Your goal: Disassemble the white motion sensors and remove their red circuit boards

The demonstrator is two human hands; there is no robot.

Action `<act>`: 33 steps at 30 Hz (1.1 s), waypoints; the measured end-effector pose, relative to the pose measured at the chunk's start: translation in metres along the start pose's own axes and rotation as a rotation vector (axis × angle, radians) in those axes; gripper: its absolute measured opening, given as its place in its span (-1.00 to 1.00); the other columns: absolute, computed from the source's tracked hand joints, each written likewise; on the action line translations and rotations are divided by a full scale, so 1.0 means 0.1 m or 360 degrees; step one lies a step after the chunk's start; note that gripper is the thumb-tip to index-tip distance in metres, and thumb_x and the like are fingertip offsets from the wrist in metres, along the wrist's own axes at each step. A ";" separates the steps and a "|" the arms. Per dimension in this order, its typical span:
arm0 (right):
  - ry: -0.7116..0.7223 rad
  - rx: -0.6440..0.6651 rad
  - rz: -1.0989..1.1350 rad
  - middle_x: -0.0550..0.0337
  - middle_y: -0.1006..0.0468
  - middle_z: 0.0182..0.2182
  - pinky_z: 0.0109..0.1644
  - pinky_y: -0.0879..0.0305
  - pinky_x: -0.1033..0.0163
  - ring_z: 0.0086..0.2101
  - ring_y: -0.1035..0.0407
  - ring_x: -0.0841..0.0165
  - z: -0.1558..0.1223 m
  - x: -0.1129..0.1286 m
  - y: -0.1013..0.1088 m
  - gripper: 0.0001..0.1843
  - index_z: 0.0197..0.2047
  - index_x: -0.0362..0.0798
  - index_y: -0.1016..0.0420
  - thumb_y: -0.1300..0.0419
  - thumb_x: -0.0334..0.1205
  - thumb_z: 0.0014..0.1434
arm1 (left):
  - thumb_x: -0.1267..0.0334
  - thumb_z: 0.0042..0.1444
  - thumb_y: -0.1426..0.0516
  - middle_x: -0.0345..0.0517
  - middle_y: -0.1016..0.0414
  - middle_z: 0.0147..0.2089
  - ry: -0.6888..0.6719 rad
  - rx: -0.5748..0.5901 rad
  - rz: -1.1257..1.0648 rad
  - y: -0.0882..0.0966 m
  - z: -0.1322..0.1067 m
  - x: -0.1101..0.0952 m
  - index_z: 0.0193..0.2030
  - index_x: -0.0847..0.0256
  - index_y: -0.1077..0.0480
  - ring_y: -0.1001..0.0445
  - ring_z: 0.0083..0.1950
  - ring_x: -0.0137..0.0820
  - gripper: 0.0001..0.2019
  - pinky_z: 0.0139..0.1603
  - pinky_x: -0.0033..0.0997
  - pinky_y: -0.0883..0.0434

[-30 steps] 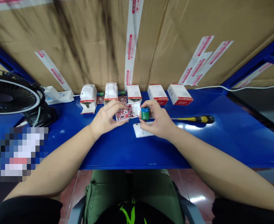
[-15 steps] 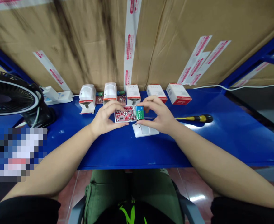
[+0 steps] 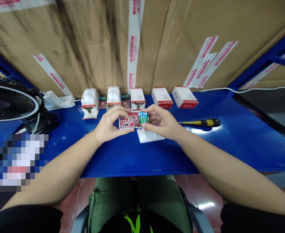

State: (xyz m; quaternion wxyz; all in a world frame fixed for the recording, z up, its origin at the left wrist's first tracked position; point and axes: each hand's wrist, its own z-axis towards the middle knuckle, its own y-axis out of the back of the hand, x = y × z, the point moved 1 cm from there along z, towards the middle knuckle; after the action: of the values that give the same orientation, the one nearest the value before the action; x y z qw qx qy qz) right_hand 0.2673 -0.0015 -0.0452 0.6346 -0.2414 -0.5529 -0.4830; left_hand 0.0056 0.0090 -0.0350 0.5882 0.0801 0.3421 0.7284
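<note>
My left hand grips the left end of a red circuit board in a white backing, thumb along the near edge and fingers over the far edge. At the board's right end sits a green and blue battery with printed letters. My right hand is closed around that battery, its thumb lying on the near corner. Just below, a white plastic cover lies on the blue table, partly hidden by my right hand.
A yellow and black screwdriver lies to the right. Along the cardboard wall stand several white and red boxes, two topped by white domed sensor housings, with other red boards between. A black fan and power strip are at left.
My right thumb has moved up from beside the battery onto its near corner, and the fingers have curled in. My left hand keeps its grip on the board.
</note>
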 end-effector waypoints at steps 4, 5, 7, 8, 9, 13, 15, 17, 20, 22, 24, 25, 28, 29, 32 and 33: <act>0.0033 -0.0042 0.0043 0.28 -0.52 -0.26 -0.24 -0.56 0.12 -0.32 -0.49 0.34 0.03 0.05 -0.02 -0.63 -0.05 0.11 -0.37 -0.38 0.11 0.30 | 0.06 0.18 -0.53 0.07 -0.71 0.14 -0.0032 0.0029 0.0024 0.01 0.01 -0.02 0.03 0.11 -0.54 -0.72 0.13 -0.14 -0.59 0.20 -0.05 -0.68; 0.0035 -0.0055 0.0009 0.30 -0.51 -0.29 -0.25 -0.54 0.13 -0.33 -0.48 0.34 0.03 0.06 -0.02 -0.64 -0.06 0.11 -0.35 -0.38 0.08 0.30 | 0.07 0.21 -0.52 0.07 -0.71 0.15 -0.0055 0.0040 0.0026 0.01 0.01 -0.03 0.04 0.11 -0.54 -0.72 0.13 -0.15 -0.61 0.19 -0.06 -0.68; 0.0000 -0.0056 -0.0032 0.34 -0.50 -0.35 -0.28 -0.49 0.13 -0.37 -0.46 0.34 0.03 0.09 -0.02 -0.64 -0.04 0.13 -0.31 -0.38 0.03 0.30 | 0.07 0.25 -0.49 0.07 -0.70 0.15 -0.0065 0.0064 0.0020 0.00 0.01 -0.03 0.05 0.10 -0.53 -0.71 0.13 -0.16 -0.64 0.20 -0.07 -0.67; -0.0025 -0.0049 -0.0028 0.34 -0.50 -0.35 -0.29 -0.49 0.13 -0.38 -0.46 0.34 0.03 0.09 -0.02 -0.63 -0.01 0.13 -0.29 -0.37 0.02 0.31 | 0.05 0.26 -0.48 0.06 -0.70 0.14 -0.0042 0.0068 0.0001 -0.01 0.01 -0.03 0.06 0.10 -0.53 -0.71 0.15 -0.15 -0.63 0.22 -0.05 -0.67; -0.0037 -0.0043 -0.0010 0.33 -0.52 -0.34 -0.28 -0.50 0.12 -0.37 -0.49 0.32 0.02 0.10 -0.01 -0.62 0.01 0.14 -0.27 -0.36 0.01 0.31 | 0.01 0.24 -0.49 0.06 -0.69 0.14 0.0009 0.0054 -0.0045 -0.03 0.00 -0.03 0.08 0.09 -0.52 -0.69 0.17 -0.14 -0.59 0.23 -0.04 -0.66; 0.0034 -0.0070 0.0066 0.30 -0.58 -0.28 -0.22 -0.59 0.08 -0.28 -0.57 0.26 0.02 0.09 -0.02 -0.58 0.02 0.15 -0.20 -0.35 0.03 0.33 | -0.11 0.19 -0.50 0.08 -0.62 0.22 0.0406 0.0002 -0.0586 -0.09 -0.03 0.03 0.27 0.06 -0.38 -0.71 0.14 -0.16 -0.35 0.03 -0.18 -0.73; 0.0056 -0.0101 0.0081 0.30 -0.58 -0.28 -0.21 -0.61 0.08 -0.27 -0.58 0.26 0.03 0.10 0.00 -0.56 0.00 0.15 -0.19 -0.37 0.06 0.32 | -0.04 0.29 -0.45 0.02 -0.66 0.15 0.0613 0.0085 -0.0901 -0.11 -0.05 0.06 0.31 0.03 -0.31 -0.75 -0.03 -0.26 -0.39 -0.16 -0.33 -0.73; 0.0039 -0.0090 0.0019 0.30 -0.60 -0.29 -0.22 -0.61 0.09 -0.29 -0.58 0.27 0.03 0.13 0.08 -0.56 0.00 0.14 -0.24 -0.37 0.12 0.32 | 0.02 0.35 -0.41 -0.07 -0.70 0.02 0.0742 0.0155 -0.1072 -0.11 -0.05 0.09 0.28 0.03 -0.30 -0.74 -0.17 -0.33 -0.48 -0.27 -0.40 -0.71; -0.0027 -0.0003 -0.0392 0.20 -0.65 -0.30 -0.21 -0.58 0.06 -0.31 -0.57 0.24 -0.01 0.20 0.44 -0.64 -0.03 0.10 -0.46 -0.32 0.18 0.37 | 0.03 0.32 -0.43 -0.11 -0.72 -0.07 0.0801 0.0131 -0.1139 -0.09 -0.05 0.13 0.22 0.05 -0.34 -0.72 -0.23 -0.36 -0.51 -0.29 -0.42 -0.72; -0.0095 -0.0054 -0.0805 0.14 -0.68 -0.30 -0.18 -0.55 0.00 -0.28 -0.57 0.18 -0.11 0.22 0.84 -0.68 -0.12 0.09 -0.60 -0.38 0.15 0.30 | 0.04 0.31 -0.44 -0.12 -0.72 -0.09 0.0800 0.0122 -0.1163 -0.09 -0.04 0.15 0.20 0.06 -0.34 -0.73 -0.24 -0.36 -0.51 -0.30 -0.42 -0.72; -0.0247 -0.0250 -0.1048 0.12 -0.69 -0.31 -0.19 -0.53 -0.05 -0.30 -0.57 0.12 -0.27 0.20 1.26 -0.71 -0.17 0.11 -0.66 -0.51 0.05 0.12 | 0.07 0.30 -0.45 -0.12 -0.73 -0.09 0.0818 0.0135 -0.1199 -0.08 -0.04 0.15 0.16 0.07 -0.34 -0.73 -0.24 -0.37 -0.54 -0.30 -0.43 -0.72; -0.0332 -0.0345 -0.1110 0.10 -0.70 -0.29 -0.20 -0.53 -0.06 -0.29 -0.57 0.09 -0.37 0.18 1.45 -0.69 -0.15 0.12 -0.69 -0.56 -0.02 0.05 | 0.09 0.30 -0.45 -0.13 -0.73 -0.11 0.0834 0.0148 -0.1227 -0.08 -0.04 0.15 0.14 0.07 -0.34 -0.73 -0.25 -0.37 -0.55 -0.30 -0.44 -0.72; -0.0649 -0.0418 -0.1231 0.03 -0.70 -0.29 -0.30 -0.48 -0.04 -0.34 -0.56 0.06 -0.67 0.08 1.78 -0.51 -0.13 0.09 -0.74 -0.67 -0.22 -0.20 | 0.18 0.22 -0.50 -0.16 -0.73 -0.14 0.0895 0.0233 -0.1355 -0.07 -0.05 0.14 0.05 0.06 -0.32 -0.74 -0.25 -0.37 -0.53 -0.30 -0.45 -0.71; -0.0732 -0.0394 -0.1269 0.02 -0.69 -0.33 -0.32 -0.46 -0.04 -0.38 -0.54 0.06 -0.76 0.06 1.81 -0.51 -0.17 0.07 -0.74 -0.68 -0.28 -0.24 | 0.21 0.18 -0.51 -0.16 -0.73 -0.13 0.0916 0.0274 -0.1399 -0.07 -0.06 0.13 0.03 0.07 -0.32 -0.76 -0.23 -0.36 -0.52 -0.27 -0.44 -0.72; -0.0698 -0.0285 -0.1284 -0.04 -0.69 -0.38 -0.26 -0.46 -0.07 -0.37 -0.54 0.07 -0.95 0.04 1.80 -0.67 -0.30 0.06 -0.75 -0.66 -0.30 -0.17 | 0.32 0.09 -0.54 -0.09 -0.75 -0.05 0.1002 0.0392 -0.1478 -0.08 -0.09 0.11 -0.01 0.09 -0.32 -0.80 -0.15 -0.30 -0.48 -0.14 -0.36 -0.75; -0.0653 -0.0251 -0.1245 -0.06 -0.70 -0.36 -0.22 -0.47 -0.08 -0.34 -0.55 0.06 -0.99 0.06 1.79 -0.74 -0.33 0.07 -0.74 -0.66 -0.22 -0.10 | 0.35 0.07 -0.53 -0.06 -0.75 -0.03 0.1035 0.0417 -0.1485 -0.10 -0.09 0.10 0.00 0.09 -0.32 -0.80 -0.13 -0.28 -0.47 -0.10 -0.32 -0.75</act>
State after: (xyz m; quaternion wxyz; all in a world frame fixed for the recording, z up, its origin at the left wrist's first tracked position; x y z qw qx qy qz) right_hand 0.4706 -0.0122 -0.0254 0.2611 -0.1526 -0.6786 -0.6694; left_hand 0.0055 0.0149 -0.0506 0.6967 -0.2347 0.5915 0.3311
